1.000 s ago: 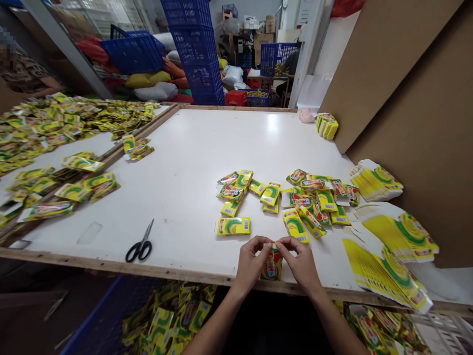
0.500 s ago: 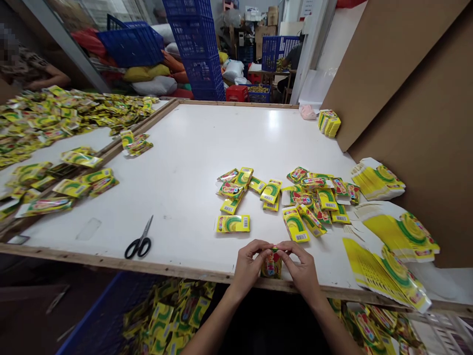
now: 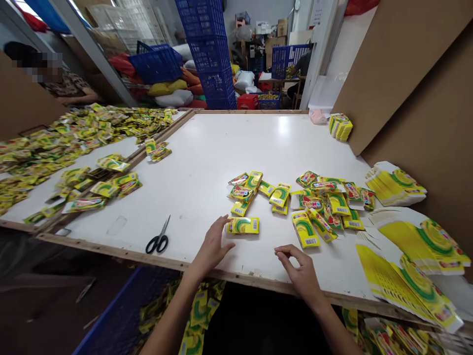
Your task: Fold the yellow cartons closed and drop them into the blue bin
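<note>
My left hand (image 3: 213,242) is open, its fingers stretched toward a flat yellow packet (image 3: 243,225) lying alone near the front of the white table (image 3: 221,148); the fingertips are just left of it. My right hand (image 3: 300,268) rests near the table's front edge with fingers loosely curled and nothing in them. Several small yellow-green packets (image 3: 254,190) lie in a cluster behind the single one. A second cluster (image 3: 328,202) lies to the right.
Black scissors (image 3: 158,240) lie at the front left. Stacks of flat yellow cartons (image 3: 417,256) sit at the right beside brown boards. A blue crate of packets (image 3: 192,315) stands below the table. Another table at left is heaped with packets (image 3: 66,138), where another person sits.
The packet that both hands held at the table edge is gone from them. My left hand has moved left and forward toward the single packet; my right hand stayed near the edge. The camera shifted.
</note>
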The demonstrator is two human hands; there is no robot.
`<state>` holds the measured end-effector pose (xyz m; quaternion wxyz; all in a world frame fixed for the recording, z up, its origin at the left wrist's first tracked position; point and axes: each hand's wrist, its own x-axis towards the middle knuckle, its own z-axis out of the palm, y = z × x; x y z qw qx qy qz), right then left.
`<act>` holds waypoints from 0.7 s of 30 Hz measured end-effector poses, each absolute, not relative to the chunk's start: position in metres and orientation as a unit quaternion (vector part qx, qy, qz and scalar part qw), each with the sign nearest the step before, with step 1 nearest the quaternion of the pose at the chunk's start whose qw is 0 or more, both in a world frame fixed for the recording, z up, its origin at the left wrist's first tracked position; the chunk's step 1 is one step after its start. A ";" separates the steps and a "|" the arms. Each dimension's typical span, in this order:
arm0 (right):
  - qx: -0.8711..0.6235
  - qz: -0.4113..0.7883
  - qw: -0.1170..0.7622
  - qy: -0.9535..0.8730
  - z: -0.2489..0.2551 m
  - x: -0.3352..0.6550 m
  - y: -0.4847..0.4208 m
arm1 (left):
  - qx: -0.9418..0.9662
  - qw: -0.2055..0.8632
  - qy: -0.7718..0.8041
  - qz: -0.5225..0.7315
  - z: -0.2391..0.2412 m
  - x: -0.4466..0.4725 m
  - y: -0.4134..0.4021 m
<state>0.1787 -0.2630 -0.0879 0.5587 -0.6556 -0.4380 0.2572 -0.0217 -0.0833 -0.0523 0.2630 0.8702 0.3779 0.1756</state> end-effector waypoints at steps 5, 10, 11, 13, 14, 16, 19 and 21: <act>-0.641 0.223 0.546 -0.492 -0.089 0.173 -0.252 | 0.903 0.212 0.336 0.165 -0.068 0.013 -0.072; -0.653 0.129 0.490 -0.563 -0.084 0.176 -0.246 | 0.931 0.205 0.240 0.183 -0.044 0.019 -0.108; -0.653 0.137 0.480 -0.569 -0.084 0.175 -0.244 | 0.924 0.224 0.240 0.194 -0.041 0.022 -0.114; -0.654 0.184 0.486 -0.549 -0.086 0.174 -0.243 | 0.884 0.298 0.269 0.239 -0.043 0.031 -0.123; -0.656 0.212 0.501 -0.523 -0.089 0.174 -0.244 | 0.850 0.352 0.287 0.265 -0.047 0.035 -0.126; -0.657 0.257 0.541 -0.458 -0.096 0.173 -0.247 | 0.768 0.479 0.304 0.297 -0.060 0.043 -0.131; -0.645 0.292 0.580 -0.404 -0.106 0.175 -0.253 | 0.684 0.610 0.287 0.278 -0.079 0.046 -0.140; -0.633 0.312 0.579 -0.407 -0.107 0.177 -0.256 | 0.677 0.625 0.290 0.258 -0.086 0.044 -0.144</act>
